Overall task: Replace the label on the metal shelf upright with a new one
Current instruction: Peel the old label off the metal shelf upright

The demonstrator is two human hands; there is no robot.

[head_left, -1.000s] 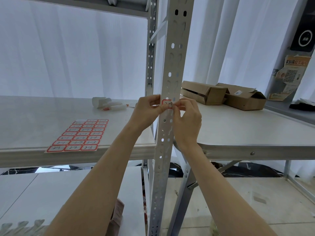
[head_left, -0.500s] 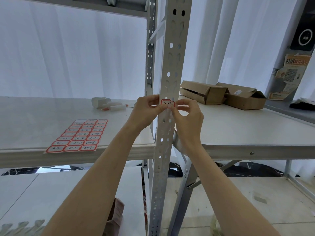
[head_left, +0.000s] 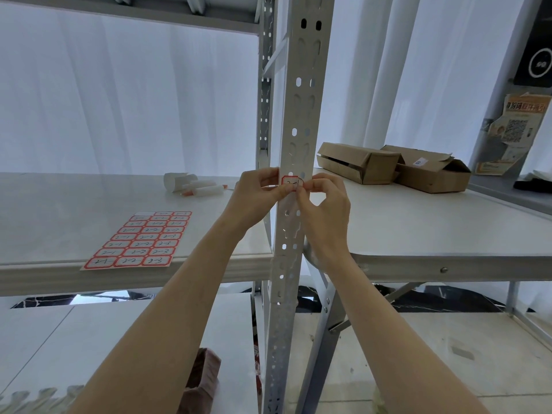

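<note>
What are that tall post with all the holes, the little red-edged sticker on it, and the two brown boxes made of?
Shelf upright: looks like painted metal, pale grey matte, with punched slots. Label: seemingly paper, white with a red border and handwriting. Boxes: plain brown cardboard, with folded flaps.

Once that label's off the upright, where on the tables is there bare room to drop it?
Right table: bare from the upright across its whole near part; only the boxes crowd the far side. Left table: free left of the label sheet and between sheet and upright. The far middle holds the white tubes. Both hands crowd the label.
</note>
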